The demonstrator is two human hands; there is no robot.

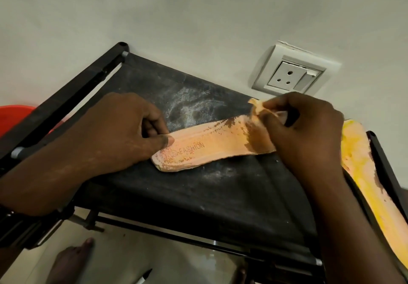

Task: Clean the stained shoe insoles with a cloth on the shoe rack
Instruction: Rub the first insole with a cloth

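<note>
two insoles show, one cloth, two hands, one shoe rack, one wall socket.

the near insole (212, 144) lies flat on the black fabric top of the shoe rack (220, 195), its length running left to right and rising a little toward the right. it is pale orange-pink, with the word "fashion" pressed in near its left end, and brown flecks scattered along its upper edge and around the lettering. a dense brown stain covers its right part, where the cloth (262, 111) meets it. the cloth is a small pale orange rag, bunched and already browned where it touches the stain.

the left hand (123, 129) is curled, its thumb pressed flat on the insole's left end just beside the lettering, the other fingers folded against the rack top. the right hand (306, 127) is closed around the bunched cloth, pinching it between fingers and thumb, and holds it down on the insole's right end; that end is hidden under the hand.

the second insole (362, 173) is yellow with brownish marks along one edge. it lies along the right side of the rack, apart from the first, beyond the right forearm.

the rack top is dusty, with a whitish smear behind the near insole. the wall socket (291, 71) sits on the pale wall above the right hand. a bare foot (70, 261) shows on the floor below the rack, and something red (15, 118) shows at the left edge.
</note>
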